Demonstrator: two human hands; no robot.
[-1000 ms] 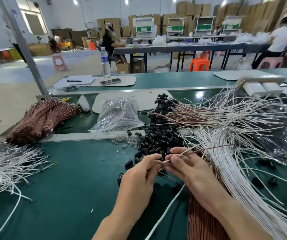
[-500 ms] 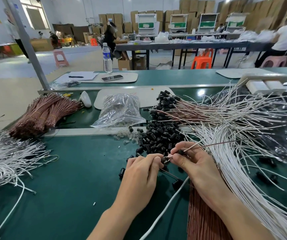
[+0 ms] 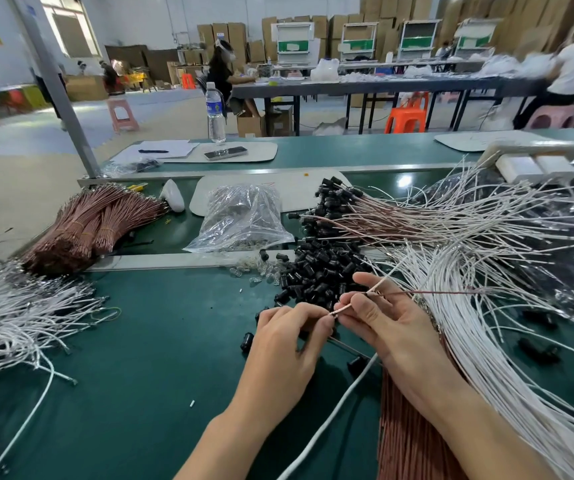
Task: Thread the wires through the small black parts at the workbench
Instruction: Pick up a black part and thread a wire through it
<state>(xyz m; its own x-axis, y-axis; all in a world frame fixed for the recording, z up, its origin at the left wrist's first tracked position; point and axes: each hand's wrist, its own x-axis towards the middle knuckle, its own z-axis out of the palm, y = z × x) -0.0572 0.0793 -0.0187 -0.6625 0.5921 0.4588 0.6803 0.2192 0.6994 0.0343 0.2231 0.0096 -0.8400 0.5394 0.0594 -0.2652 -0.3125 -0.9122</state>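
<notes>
My left hand pinches the tip of a brown wire; my right hand pinches the same wire further back. Any part in the left fingers: cannot tell. Best to hold the tip short and straight while feeding. Loose black parts heaped just beyond on the green desk; busy workshop behind.

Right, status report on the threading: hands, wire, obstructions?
Left hand pinching tip of brown wire; right hand gripping that wire plus a white wire. Black part at the tip not discernible. Pile of black parts just beyond; nothing blocking.
</notes>
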